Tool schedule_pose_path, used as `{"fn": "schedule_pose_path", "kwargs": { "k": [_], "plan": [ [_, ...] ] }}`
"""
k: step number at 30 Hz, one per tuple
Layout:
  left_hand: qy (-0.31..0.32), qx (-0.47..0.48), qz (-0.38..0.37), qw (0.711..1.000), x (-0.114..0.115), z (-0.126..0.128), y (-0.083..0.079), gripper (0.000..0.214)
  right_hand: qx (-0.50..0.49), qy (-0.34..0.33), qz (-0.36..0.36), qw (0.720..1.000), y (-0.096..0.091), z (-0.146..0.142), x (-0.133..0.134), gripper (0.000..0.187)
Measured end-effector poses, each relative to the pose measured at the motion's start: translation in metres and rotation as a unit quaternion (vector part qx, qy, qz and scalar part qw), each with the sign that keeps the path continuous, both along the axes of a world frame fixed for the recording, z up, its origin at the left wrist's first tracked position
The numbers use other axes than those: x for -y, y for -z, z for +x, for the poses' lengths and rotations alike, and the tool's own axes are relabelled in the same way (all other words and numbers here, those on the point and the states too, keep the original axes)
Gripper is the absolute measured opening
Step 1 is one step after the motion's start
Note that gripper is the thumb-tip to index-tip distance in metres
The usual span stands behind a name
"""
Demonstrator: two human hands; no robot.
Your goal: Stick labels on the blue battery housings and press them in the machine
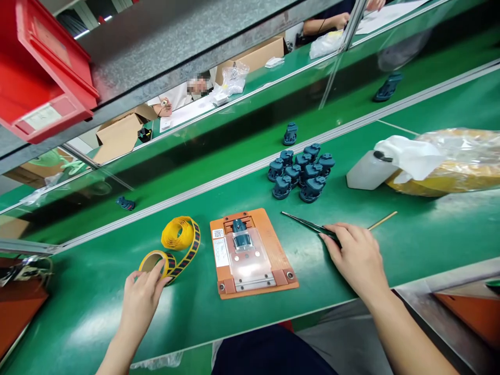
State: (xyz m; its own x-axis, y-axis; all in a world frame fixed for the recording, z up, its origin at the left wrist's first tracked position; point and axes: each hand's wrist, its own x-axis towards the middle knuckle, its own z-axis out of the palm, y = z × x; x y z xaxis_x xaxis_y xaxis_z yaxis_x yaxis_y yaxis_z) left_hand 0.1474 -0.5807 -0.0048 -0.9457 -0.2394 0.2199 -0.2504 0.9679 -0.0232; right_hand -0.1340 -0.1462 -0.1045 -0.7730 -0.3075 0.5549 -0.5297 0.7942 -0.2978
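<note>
My left hand [144,284] has its fingers closed on the rim of a roll of yellow tape with dark labels [169,265], at the left of the green bench. The strip runs on to a second coil [177,233] behind it. In my right hand [353,252] is a pair of dark tweezers [302,221], tips pointing left. Between my hands lies an orange-brown fixture [279,245] with a clear plastic plate [250,263]. A dark teal plastic part [239,226] sits in the fixture, partly under the plate.
Several dark teal parts [302,169] stand grouped behind the fixture. At right are a white bottle [369,171], a yellow plastic-wrapped bundle [449,172] and a thin stick [383,221]. A red bin [47,78] hangs upper left. Co-workers' hands [164,107] show beyond the partition.
</note>
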Motion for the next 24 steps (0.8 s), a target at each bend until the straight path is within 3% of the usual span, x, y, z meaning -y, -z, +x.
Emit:
{"fn": "schedule_pose_path", "kwargs": {
  "k": [3, 11, 16, 19, 22, 24],
  "plan": [
    [-0.015, -0.003, -0.013, 1.000, -0.006, -0.048, -0.009, 0.039, 0.004, -0.004, -0.005, 1.000, 0.002, 0.001, -0.002, 0.040],
    [-0.038, 0.034, 0.074, 0.996, 0.007, -0.155, -0.018, 0.044, 0.025, 0.007, -0.040, 0.999, 0.000, 0.000, -0.005, 0.037],
    [-0.041, 0.067, 0.152, 0.985, 0.015, -0.194, -0.021, 0.033, 0.107, 0.035, -0.188, 0.976, -0.017, -0.001, 0.008, 0.035],
    [-0.057, 0.055, 0.221, 0.972, 0.020, -0.202, -0.022, 0.022, 0.205, 0.035, -0.357, 0.911, -0.036, -0.005, 0.027, 0.038],
    [-0.076, 0.008, 0.312, 0.947, 0.025, -0.192, -0.024, 0.031, 0.309, -0.065, -0.511, 0.799, -0.061, -0.011, 0.053, 0.038],
    [-0.084, -0.031, 0.385, 0.919, 0.023, -0.178, -0.025, 0.046, 0.367, -0.146, -0.552, 0.735, -0.078, -0.013, 0.072, 0.035]
  ]
}}
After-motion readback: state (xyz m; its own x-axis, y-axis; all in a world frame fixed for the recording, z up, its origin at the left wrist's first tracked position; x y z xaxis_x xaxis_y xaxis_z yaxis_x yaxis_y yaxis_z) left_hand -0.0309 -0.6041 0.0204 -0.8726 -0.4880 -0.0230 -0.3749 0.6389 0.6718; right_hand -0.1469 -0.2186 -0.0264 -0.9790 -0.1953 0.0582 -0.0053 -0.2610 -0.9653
